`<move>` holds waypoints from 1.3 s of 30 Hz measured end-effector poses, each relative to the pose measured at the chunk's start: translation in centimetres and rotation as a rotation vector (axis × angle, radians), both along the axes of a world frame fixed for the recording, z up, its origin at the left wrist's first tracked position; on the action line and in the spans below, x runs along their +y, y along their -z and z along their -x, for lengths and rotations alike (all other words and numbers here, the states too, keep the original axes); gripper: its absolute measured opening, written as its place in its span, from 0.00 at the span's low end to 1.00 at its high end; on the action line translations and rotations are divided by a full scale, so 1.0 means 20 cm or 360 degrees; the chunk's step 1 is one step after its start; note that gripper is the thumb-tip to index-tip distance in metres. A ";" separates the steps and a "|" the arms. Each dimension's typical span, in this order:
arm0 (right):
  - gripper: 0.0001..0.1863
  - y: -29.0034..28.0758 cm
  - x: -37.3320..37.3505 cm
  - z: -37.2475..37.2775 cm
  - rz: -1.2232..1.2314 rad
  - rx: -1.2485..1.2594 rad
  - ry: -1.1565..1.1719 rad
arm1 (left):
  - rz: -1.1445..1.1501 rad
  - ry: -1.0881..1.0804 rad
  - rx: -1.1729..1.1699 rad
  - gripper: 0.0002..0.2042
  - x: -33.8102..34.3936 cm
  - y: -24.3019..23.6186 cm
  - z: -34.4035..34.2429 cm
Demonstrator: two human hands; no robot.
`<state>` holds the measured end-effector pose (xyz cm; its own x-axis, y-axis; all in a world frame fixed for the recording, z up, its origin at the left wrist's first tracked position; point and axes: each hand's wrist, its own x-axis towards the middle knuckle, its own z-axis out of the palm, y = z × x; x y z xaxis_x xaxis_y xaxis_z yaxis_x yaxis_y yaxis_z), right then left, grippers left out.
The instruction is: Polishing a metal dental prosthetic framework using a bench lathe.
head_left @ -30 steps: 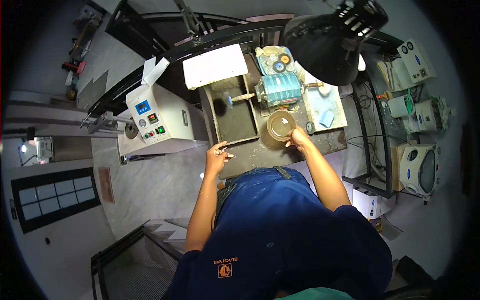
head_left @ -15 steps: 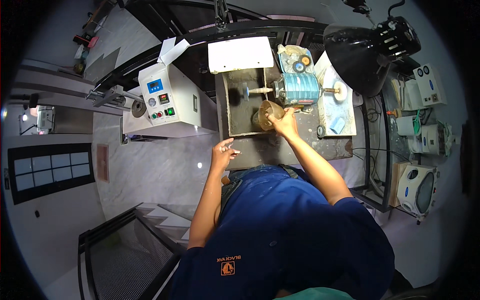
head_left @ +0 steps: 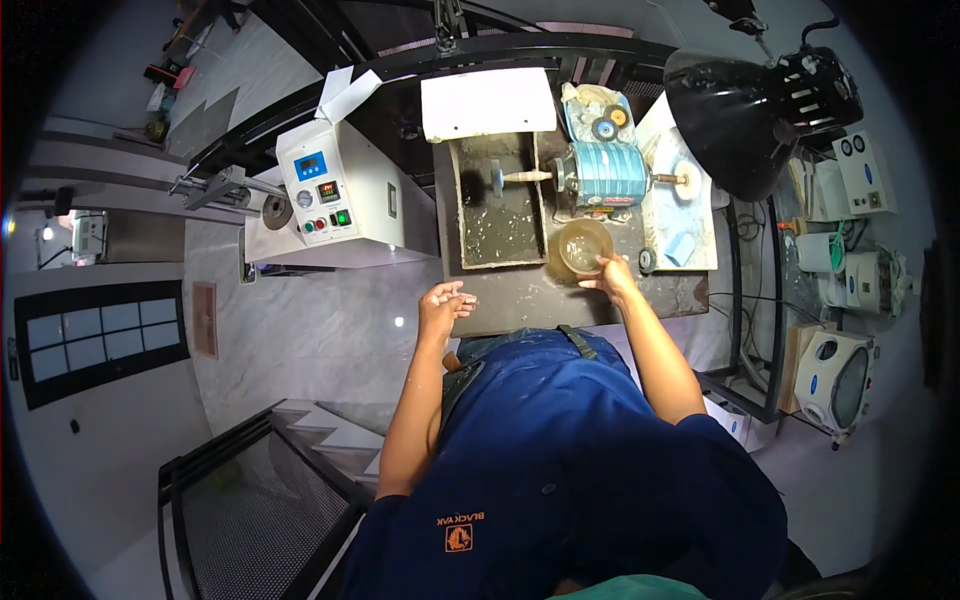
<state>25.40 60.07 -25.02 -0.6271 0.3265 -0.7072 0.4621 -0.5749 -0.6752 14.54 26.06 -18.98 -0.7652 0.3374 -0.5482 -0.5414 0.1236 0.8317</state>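
A bench [head_left: 530, 308] is filling the centre of the frame, and a white machine [head_left: 375, 215] is standing at centre left. A black lamp [head_left: 730, 120] is hanging at upper right. A grey tray [head_left: 503, 228] is lying above centre, with a blue motor [head_left: 607, 172] sitting to its right. Just below the motor, right of centre, the right hand [head_left: 613, 278] is gripping a clear cup [head_left: 585, 247] by its lower right side, fingers closing on it. Left of centre, the left hand [head_left: 437, 308] is curling half open; whether it is holding anything, I cannot tell.
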 end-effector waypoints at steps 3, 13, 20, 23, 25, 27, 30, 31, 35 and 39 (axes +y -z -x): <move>0.18 0.00 -0.01 -0.05 0.0014 -0.0049 0.0104 | -0.0007 -0.0012 -0.0036 0.15 0.01 0.00 0.00; 0.20 -0.18 -0.04 0.02 -0.1779 -0.0833 -0.0586 | -0.0008 -0.0021 -0.0076 0.13 -0.02 0.01 0.08; 0.25 -0.38 -0.41 0.40 -0.2066 0.0699 -0.1312 | -0.0160 -0.0113 0.0155 0.09 -0.14 0.05 0.03; 0.43 0.03 -0.40 0.62 -0.2311 0.0507 -0.1816 | -0.0112 -0.0085 -0.0096 0.11 -0.10 0.08 0.02; 0.55 -0.02 -0.47 0.74 -0.2382 0.0385 -0.2000 | 0.0051 -0.0087 -0.0112 0.13 -0.16 0.02 0.02; 0.69 0.00 -0.51 0.82 -0.2350 0.0143 -0.2187 | 0.0065 -0.0124 -0.0122 0.13 -0.20 -0.01 0.03; 0.70 0.02 -0.52 0.86 -0.2335 0.0025 -0.2263 | 0.0065 -0.0170 -0.0117 0.13 -0.25 -0.02 0.03; 0.70 0.02 -0.54 0.87 -0.2336 0.0025 -0.2277 | 0.0061 -0.0180 -0.0125 0.13 -0.26 -0.01 0.04; 0.67 -0.03 -0.56 0.92 -0.2425 0.0033 -0.2320 | 0.0053 -0.0216 -0.0178 0.14 -0.25 -0.03 0.08; 0.66 0.03 -0.56 0.90 -0.2481 0.0098 -0.2265 | 0.0054 -0.0175 -0.0155 0.14 -0.23 -0.04 0.11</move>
<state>7.39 48.91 -25.57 -0.9234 -0.1239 -0.3632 -0.0688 0.9846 -0.1608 12.26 21.49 -18.12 -0.7392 0.2344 -0.6314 -0.6311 0.0864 0.7709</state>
